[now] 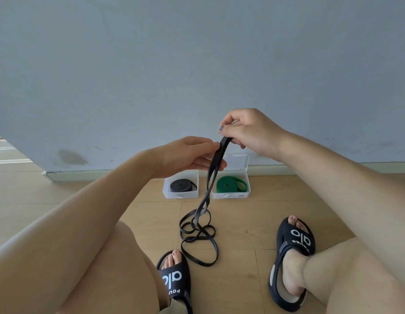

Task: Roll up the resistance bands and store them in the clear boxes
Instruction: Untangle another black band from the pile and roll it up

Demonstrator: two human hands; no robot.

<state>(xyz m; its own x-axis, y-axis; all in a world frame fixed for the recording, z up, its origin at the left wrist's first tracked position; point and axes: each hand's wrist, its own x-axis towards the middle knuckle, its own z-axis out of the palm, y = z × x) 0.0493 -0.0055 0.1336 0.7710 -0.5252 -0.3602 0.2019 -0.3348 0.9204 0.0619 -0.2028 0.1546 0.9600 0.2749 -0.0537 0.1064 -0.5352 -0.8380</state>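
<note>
Both hands, the left hand [188, 155] and right hand [247, 132], pinch with curled fingers the top of the long thin black rubber band [202, 223], probably to start rolling, while its loops lie on the wooden floor [240, 225] before two clear plastic boxes [231, 196].

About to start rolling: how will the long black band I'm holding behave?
Likely floppy: the black band hangs limp from both hands and piles in loose loops on the floor. Probably springs open unless held; the green roll's tail sticks out.
</note>
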